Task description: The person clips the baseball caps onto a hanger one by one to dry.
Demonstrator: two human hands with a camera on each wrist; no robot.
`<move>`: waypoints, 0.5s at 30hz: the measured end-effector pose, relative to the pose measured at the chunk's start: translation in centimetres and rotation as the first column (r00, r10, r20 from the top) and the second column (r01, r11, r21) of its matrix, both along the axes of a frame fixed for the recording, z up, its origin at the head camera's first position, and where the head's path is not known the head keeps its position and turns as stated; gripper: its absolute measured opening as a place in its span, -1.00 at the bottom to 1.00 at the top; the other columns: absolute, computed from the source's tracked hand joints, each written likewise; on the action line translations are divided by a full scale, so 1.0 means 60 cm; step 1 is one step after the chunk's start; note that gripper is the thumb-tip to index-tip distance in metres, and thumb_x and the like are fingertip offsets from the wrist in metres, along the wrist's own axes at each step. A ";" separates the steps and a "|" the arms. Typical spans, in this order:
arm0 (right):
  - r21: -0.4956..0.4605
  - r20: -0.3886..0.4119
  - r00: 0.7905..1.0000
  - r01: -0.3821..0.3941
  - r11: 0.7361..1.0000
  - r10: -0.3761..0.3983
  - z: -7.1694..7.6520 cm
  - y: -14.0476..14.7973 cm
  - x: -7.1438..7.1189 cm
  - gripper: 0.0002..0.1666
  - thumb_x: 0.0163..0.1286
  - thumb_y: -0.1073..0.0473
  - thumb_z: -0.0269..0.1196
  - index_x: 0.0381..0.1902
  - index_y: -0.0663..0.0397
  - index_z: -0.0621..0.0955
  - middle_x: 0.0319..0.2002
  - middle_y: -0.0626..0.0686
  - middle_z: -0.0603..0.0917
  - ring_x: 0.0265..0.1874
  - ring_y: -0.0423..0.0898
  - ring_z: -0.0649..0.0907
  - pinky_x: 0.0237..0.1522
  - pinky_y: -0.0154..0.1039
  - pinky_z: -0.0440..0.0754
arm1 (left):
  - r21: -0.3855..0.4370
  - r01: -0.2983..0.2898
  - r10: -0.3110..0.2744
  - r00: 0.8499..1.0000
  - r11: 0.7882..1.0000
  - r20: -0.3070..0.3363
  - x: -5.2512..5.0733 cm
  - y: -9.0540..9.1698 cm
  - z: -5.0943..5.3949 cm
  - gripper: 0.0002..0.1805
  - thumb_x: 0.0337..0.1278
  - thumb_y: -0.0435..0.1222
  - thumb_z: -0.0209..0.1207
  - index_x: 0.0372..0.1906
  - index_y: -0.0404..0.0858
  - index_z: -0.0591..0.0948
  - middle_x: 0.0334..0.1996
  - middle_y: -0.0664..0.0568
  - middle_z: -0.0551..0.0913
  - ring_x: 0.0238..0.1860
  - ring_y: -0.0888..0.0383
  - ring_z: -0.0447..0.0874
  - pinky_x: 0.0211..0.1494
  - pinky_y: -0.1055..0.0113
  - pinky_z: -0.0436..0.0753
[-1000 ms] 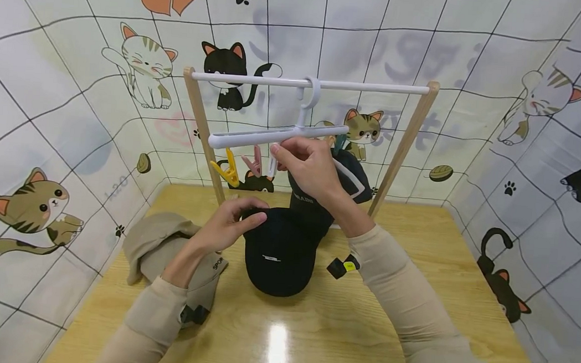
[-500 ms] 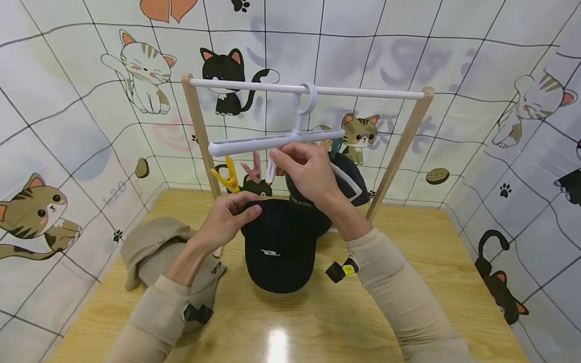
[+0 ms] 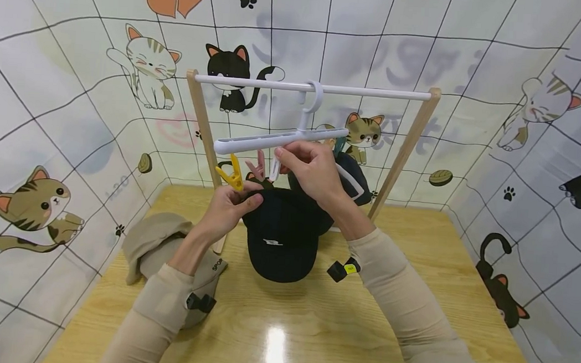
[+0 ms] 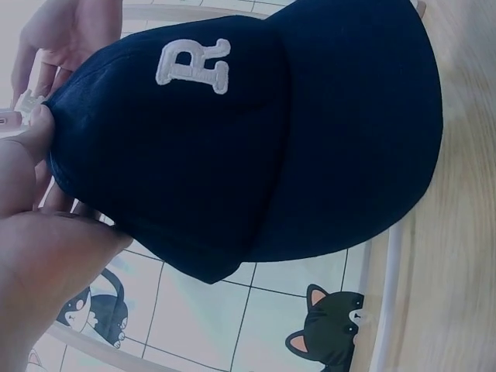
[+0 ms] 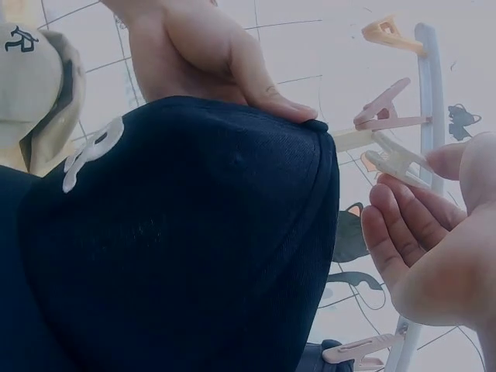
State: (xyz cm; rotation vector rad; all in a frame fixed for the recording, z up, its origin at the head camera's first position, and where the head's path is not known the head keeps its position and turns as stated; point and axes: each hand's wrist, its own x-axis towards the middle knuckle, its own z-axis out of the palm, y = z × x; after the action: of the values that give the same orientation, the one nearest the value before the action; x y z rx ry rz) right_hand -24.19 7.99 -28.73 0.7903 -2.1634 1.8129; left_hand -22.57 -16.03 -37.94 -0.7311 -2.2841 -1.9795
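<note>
My left hand [image 3: 224, 208] grips the back edge of a black baseball cap [image 3: 282, 231], thumb on the near side. The cap hangs brim down, clear of the table; a white letter R [image 4: 194, 66] shows on its front in the left wrist view. With thumb and fingers, my right hand [image 3: 316, 169] pinches a white clothespin [image 5: 399, 159] that hangs from a white hanger [image 3: 258, 143]. The clothespin is just beyond the cap's edge in the right wrist view; whether they touch I cannot tell. A yellow clothespin [image 3: 232, 173] and a pink clothespin [image 3: 258, 167] hang farther left.
Behind my right hand, a dark cap with a white stripe [image 3: 356, 174] hangs from the hanger's right side. The hanger hooks over the white bar [image 3: 376, 92] of a wooden rack [image 3: 405, 149]. Beige caps [image 3: 161, 246] lie on the table [image 3: 392, 321] at left.
My left hand has raised the black cap toward the hanger and the white clothespin. My right hand keeps its pinch on the clothespin at about the same place.
</note>
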 end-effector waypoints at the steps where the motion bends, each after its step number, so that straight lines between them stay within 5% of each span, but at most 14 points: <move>1: -0.001 -0.001 1.000 0.000 1.000 0.000 0.000 0.000 0.000 -0.75 0.66 0.20 0.37 -0.07 0.34 0.82 -0.39 -0.06 0.79 -0.27 -0.10 0.76 0.01 -0.13 0.76 | 0.008 0.004 -0.004 1.000 1.000 0.005 0.000 0.000 0.001 -0.64 0.69 -0.34 0.27 0.32 -0.51 0.67 -0.06 0.29 0.79 0.02 0.28 0.72 0.13 0.43 0.73; 6: -0.002 -0.010 1.000 0.003 1.000 -0.003 -0.003 0.001 0.000 -0.73 0.67 0.21 0.36 -0.05 0.39 0.80 -0.34 0.13 0.80 -0.25 -0.01 0.77 0.00 -0.22 0.75 | 0.053 0.022 -0.024 0.999 0.998 0.032 0.000 0.003 0.007 -0.70 0.71 -0.38 0.22 0.29 -0.49 0.66 0.02 0.23 0.71 0.09 0.26 0.63 0.19 0.43 0.69; 15: 0.008 -0.014 1.000 0.003 1.000 -0.003 -0.002 -0.001 0.001 -0.73 0.67 0.23 0.36 -0.05 0.41 0.80 -0.24 0.41 0.78 -0.20 0.17 0.80 0.00 -0.26 0.78 | 0.093 0.014 -0.016 1.000 0.996 0.018 -0.003 0.010 0.015 -0.89 0.67 -0.36 0.26 0.07 -0.14 0.73 -0.03 0.24 0.69 0.12 0.19 0.57 0.23 0.37 0.64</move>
State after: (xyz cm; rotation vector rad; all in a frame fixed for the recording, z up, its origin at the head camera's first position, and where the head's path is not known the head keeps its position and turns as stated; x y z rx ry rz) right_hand -24.15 7.93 -28.84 0.7991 -2.1630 1.7932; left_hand -22.73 -15.45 -37.02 -0.7271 -2.1857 -2.0913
